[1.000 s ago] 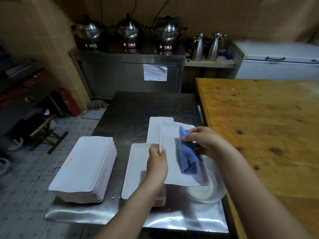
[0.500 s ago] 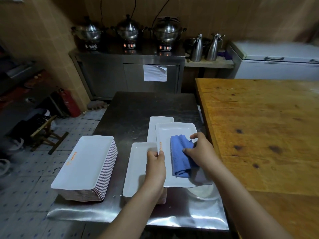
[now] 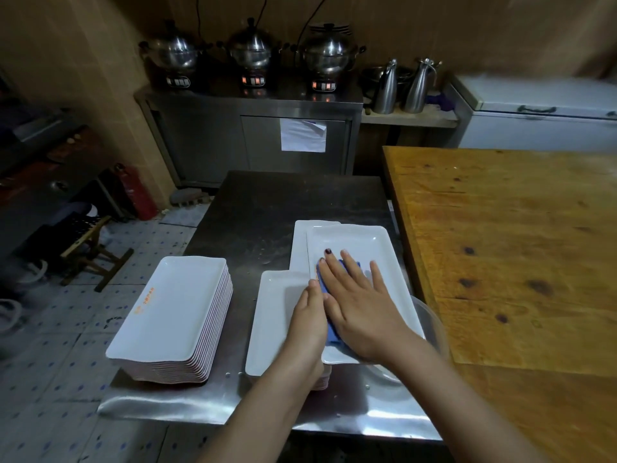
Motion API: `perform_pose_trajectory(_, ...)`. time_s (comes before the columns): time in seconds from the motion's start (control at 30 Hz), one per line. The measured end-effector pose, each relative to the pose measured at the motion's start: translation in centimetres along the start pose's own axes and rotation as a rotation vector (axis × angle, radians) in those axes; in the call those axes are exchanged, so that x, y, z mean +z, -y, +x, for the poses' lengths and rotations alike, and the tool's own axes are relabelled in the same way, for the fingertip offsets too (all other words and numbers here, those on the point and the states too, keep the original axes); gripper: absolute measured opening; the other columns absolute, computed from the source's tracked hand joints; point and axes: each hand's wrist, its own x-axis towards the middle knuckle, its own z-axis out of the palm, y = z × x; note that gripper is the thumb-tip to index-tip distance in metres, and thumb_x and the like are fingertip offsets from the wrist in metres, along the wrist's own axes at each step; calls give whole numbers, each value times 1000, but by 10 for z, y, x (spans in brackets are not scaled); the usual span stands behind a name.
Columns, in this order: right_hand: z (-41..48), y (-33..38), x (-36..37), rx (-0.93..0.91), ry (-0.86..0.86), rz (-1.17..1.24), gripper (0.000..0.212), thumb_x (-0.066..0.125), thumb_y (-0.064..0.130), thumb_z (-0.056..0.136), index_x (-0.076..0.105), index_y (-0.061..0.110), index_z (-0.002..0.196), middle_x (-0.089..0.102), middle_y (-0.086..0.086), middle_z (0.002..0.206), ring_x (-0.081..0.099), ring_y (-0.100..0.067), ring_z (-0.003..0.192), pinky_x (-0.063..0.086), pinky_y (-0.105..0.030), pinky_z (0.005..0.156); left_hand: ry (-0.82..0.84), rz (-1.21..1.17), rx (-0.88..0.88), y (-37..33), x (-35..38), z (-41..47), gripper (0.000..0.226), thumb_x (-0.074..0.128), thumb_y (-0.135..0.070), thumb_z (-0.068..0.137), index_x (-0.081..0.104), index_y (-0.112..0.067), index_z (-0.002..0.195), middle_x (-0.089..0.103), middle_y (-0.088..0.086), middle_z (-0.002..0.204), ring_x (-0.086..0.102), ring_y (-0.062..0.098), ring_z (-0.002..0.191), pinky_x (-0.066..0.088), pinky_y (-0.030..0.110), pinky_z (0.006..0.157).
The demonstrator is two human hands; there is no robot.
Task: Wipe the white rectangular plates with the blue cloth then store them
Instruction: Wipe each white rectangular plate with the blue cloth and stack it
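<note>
item: white rectangular plate (image 3: 384, 243), in the wiping stage. found at the near right of the steel worktop (image 3: 283, 202), raised over a short stack of like plates (image 3: 277, 315) and partly over a clear bowl (image 3: 432, 324).

blue cloth (image 3: 333, 329): laid on the plate's face and mostly hidden under the right grip (image 3: 362, 302), which is released and flat, with fingers straight and spread. the cloth is pressed down rather than grasped, probably so that a broad strip is wiped at each pass.

left grip (image 3: 309, 315): clenched on the plate's left rim, thumb on top, the fingers beneath not seen. the plate is judged to be steadied in this way against the push of the wiping.

tall stack of plates (image 3: 173, 312): set well apart at the worktop's near left, squared up. it is judged to be the stored pile, though which pile is wiped cannot be told.

further plate (image 3: 302, 242): lies behind, partly covered by the held plate.

wooden table (image 3: 517, 245): adjoins the worktop on the right.
</note>
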Motion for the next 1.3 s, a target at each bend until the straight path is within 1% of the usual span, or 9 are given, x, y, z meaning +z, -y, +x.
perform_pose_trajectory(0.2,11,-20,-7,133,-86,-153,84,-21,51,75,-8,18,151,-10,1,159,-15,-14,145,-22,-40,110,-34,-69,-15,-9,-15,7,37,32,-44,99,55,-25,120,65,-1,101,64,21,93,53,37,83)
perform_pose_trajectory(0.4,-9,11,-1,-69,-33,117,72,-11,48,78,-17,24,146,-31,16,145,-37,5,128,-25,-23,109,-16,-88,-29,-17,-22,6,40,29,-50,97,58,-26,110,66,-3,92,64,17,86,53,31,74)
perform_pose_trajectory(0.53,22,8,-7,-186,-128,32,57,10,37,97,-8,25,150,-29,20,142,-35,6,127,-24,-26,110,-19,-42,-47,-17,-18,2,54,22,-56,96,57,-24,123,62,-5,104,61,19,104,48,36,95)
perform_pose_trajectory(0.7,69,-16,-26,-112,-206,-90,57,15,35,98,-1,24,151,-10,8,159,-23,-4,138,-20,-33,111,-9,72,72,-10,-11,-3,45,25,-46,99,54,-26,127,51,-14,104,46,-2,89,34,17,81)
perform_pose_trajectory(0.8,75,-28,-30,17,-212,-149,62,6,38,92,-3,23,151,-11,4,159,-15,-11,145,-16,-37,114,-3,78,93,-7,-12,2,28,33,-39,100,60,-34,99,56,-25,83,54,-12,72,42,5,68)
perform_pose_trajectory(0.93,54,-31,-24,214,-176,-121,56,8,34,100,-9,19,150,-13,2,159,-16,-14,145,-10,-40,118,-9,57,104,-9,-20,11,30,37,-36,100,63,-26,89,69,-8,88,66,12,86,54,32,83)
perform_pose_trajectory(1.0,35,-28,-13,251,-178,-84,56,9,33,100,-7,17,151,-9,2,159,-14,-14,145,-11,-40,118,-37,44,130,-9,-23,15,33,37,-34,100,64,-27,82,70,-7,87,67,14,84,54,30,77)
perform_pose_trajectory(1.17,10,-3,13,43,-222,-10,66,3,37,90,10,13,151,6,0,159,1,-17,146,-12,-36,114,-80,72,149,-6,-22,18,33,37,-35,100,68,-24,94,71,-4,102,65,16,100,49,37,96)
perform_pose_trajectory(1.3,35,-4,6,-71,-196,-40,63,0,40,91,3,21,151,-7,12,157,-17,-7,142,-21,-34,111,-36,145,159,1,-18,16,36,36,-39,99,66,-24,109,69,0,111,63,15,105,47,37,99)
